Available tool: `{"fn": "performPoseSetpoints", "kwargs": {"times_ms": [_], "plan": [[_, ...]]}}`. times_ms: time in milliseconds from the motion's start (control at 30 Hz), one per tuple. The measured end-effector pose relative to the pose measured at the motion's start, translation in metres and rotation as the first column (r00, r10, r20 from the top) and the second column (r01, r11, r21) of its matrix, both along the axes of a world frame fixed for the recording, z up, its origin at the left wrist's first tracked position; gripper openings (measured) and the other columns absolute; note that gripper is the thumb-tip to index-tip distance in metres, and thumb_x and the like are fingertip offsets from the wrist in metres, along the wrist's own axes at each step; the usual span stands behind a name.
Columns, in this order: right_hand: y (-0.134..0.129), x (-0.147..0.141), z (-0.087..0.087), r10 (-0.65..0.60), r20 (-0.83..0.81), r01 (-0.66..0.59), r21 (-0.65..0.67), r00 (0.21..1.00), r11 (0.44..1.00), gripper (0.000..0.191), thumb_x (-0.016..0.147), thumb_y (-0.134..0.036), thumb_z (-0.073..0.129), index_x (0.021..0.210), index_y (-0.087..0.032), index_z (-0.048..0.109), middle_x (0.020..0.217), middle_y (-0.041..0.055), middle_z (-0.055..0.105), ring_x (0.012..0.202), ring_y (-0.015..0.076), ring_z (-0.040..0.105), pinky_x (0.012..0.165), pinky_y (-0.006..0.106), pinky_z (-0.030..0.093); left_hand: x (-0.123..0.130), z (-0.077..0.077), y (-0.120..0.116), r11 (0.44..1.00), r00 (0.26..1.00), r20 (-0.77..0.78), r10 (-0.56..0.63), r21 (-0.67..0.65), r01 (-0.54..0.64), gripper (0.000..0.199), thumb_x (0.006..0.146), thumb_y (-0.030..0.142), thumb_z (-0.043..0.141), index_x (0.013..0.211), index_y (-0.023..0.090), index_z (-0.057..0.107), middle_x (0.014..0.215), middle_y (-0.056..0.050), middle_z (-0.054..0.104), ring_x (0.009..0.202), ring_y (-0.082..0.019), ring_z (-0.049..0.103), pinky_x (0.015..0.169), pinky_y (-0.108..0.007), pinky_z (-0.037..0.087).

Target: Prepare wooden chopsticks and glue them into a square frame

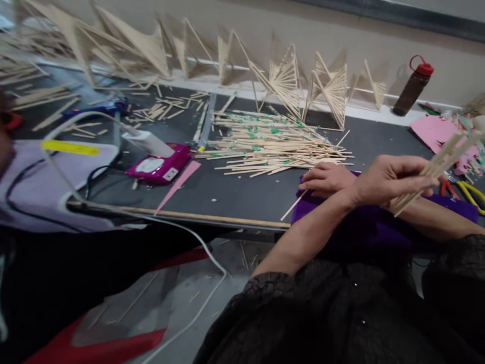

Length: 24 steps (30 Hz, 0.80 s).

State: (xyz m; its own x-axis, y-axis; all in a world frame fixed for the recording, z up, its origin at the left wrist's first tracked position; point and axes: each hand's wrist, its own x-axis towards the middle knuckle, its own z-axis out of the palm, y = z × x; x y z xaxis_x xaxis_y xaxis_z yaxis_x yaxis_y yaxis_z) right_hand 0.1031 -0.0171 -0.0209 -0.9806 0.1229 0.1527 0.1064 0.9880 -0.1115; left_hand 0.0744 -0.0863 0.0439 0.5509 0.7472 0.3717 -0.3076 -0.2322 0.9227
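My forearms cross, the left one above the right. My left hand, at the right, is closed round a small bundle of thin wooden sticks. My right hand lies low over the purple cloth at the near edge of a stick pile, its fingers stretched out and slightly apart. One loose stick slants from beside its fingertips towards the table edge. Green and clear wrapper bits lie among the piled sticks.
Stick structures stand along the wall, near a red-capped bottle. Pliers lie at the right. A magenta device and white cable are at the left, beside another person's dark clothing.
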Motion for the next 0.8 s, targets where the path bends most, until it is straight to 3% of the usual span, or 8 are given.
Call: {"fn": "performPoseSetpoints", "kwargs": {"times_ms": [100, 300, 367, 467, 533, 633, 733, 800], "plan": [[-0.007, -0.012, 0.001, -0.043, 0.028, 0.04, 0.097, 0.999, 0.995, 0.033, 0.097, -0.032, 0.038, 0.108, -0.019, 0.066, 0.104, 0.0114, 0.063, 0.09, 0.0192, 0.049, 0.077, 0.033, 0.037, 0.001, -0.006, 0.0, 0.982, 0.986, 0.015, -0.166, 0.093, 0.164, 0.016, 0.081, 0.025, 0.063, 0.089, 0.018, 0.074, 0.084, -0.003, 0.07, 0.078, -0.014, 0.065, 0.076, -0.026, 0.052], [0.003, -0.028, 0.013, -0.226, -0.061, 0.231, 0.113, 0.972, 0.966, 0.031, 0.095, -0.026, 0.04, 0.093, -0.015, 0.068, 0.092, 0.0112, 0.062, 0.084, 0.0178, 0.049, 0.071, 0.03, 0.034, -0.003, -0.008, 0.004, 0.988, 0.988, 0.016, -0.152, 0.028, 0.151, 0.018, 0.081, 0.029, 0.064, 0.091, 0.017, 0.072, 0.085, -0.005, 0.069, 0.08, -0.015, 0.065, 0.074, -0.026, 0.052], [0.013, -0.03, 0.023, -0.307, -0.14, 0.312, 0.014, 0.942, 0.95, 0.026, 0.093, -0.024, 0.043, 0.095, -0.014, 0.068, 0.095, 0.0103, 0.063, 0.086, 0.0172, 0.051, 0.072, 0.029, 0.035, -0.005, -0.006, 0.004, 0.988, 0.988, 0.031, -0.154, 0.03, 0.153, 0.016, 0.081, 0.026, 0.063, 0.09, 0.016, 0.071, 0.084, -0.005, 0.069, 0.078, -0.014, 0.065, 0.073, -0.026, 0.052], [0.031, -0.031, 0.036, -0.42, -0.192, 0.366, -0.261, 0.887, 0.893, 0.018, 0.086, -0.02, 0.052, 0.09, -0.013, 0.068, 0.086, 0.0052, 0.065, 0.08, 0.0143, 0.055, 0.07, 0.027, 0.037, -0.006, -0.005, 0.002, 0.987, 0.986, 0.045, -0.159, 0.031, 0.158, 0.016, 0.081, 0.027, 0.064, 0.089, 0.016, 0.071, 0.081, -0.004, 0.068, 0.075, -0.013, 0.064, 0.071, -0.025, 0.052], [0.042, -0.03, 0.041, -0.468, -0.184, 0.334, -0.485, 0.864, 0.808, 0.016, 0.083, -0.019, 0.055, 0.083, -0.011, 0.068, 0.073, 0.0018, 0.064, 0.069, 0.0111, 0.054, 0.066, 0.024, 0.038, -0.008, -0.004, 0.002, 0.99, 0.989, 0.038, -0.143, -0.008, 0.144, 0.019, 0.08, 0.032, 0.066, 0.09, 0.017, 0.07, 0.08, -0.004, 0.069, 0.075, -0.013, 0.065, 0.07, -0.025, 0.052], [0.054, -0.028, 0.041, -0.539, -0.139, 0.284, -0.726, 0.831, 0.626, 0.017, 0.082, -0.022, 0.055, 0.077, -0.01, 0.066, 0.062, 0.0004, 0.061, 0.056, 0.0077, 0.05, 0.055, 0.021, 0.038, -0.01, -0.003, 0.001, 0.992, 0.992, 0.035, -0.12, -0.045, 0.122, 0.022, 0.078, 0.037, 0.068, 0.09, 0.018, 0.071, 0.08, -0.004, 0.069, 0.075, -0.014, 0.065, 0.069, -0.025, 0.053], [0.058, -0.023, 0.037, -0.567, -0.103, 0.27, -0.801, 0.817, 0.534, 0.014, 0.081, -0.021, 0.057, 0.076, -0.009, 0.065, 0.061, 0.0009, 0.061, 0.053, 0.0069, 0.049, 0.05, 0.02, 0.037, -0.011, -0.003, 0.0, 0.992, 0.991, 0.053, -0.119, -0.028, 0.121, 0.024, 0.078, 0.038, 0.068, 0.09, 0.018, 0.071, 0.079, -0.004, 0.069, 0.072, -0.013, 0.065, 0.068, -0.025, 0.053], [0.058, -0.021, 0.036, -0.555, -0.11, 0.273, -0.782, 0.825, 0.56, 0.013, 0.08, -0.019, 0.057, 0.076, -0.01, 0.065, 0.06, 0.0004, 0.061, 0.054, 0.007, 0.05, 0.051, 0.02, 0.038, -0.011, -0.003, 0.0, 0.993, 0.992, 0.048, -0.114, -0.026, 0.116, 0.025, 0.078, 0.04, 0.068, 0.091, 0.019, 0.071, 0.078, -0.003, 0.07, 0.071, -0.013, 0.064, 0.068, -0.026, 0.053]]}}
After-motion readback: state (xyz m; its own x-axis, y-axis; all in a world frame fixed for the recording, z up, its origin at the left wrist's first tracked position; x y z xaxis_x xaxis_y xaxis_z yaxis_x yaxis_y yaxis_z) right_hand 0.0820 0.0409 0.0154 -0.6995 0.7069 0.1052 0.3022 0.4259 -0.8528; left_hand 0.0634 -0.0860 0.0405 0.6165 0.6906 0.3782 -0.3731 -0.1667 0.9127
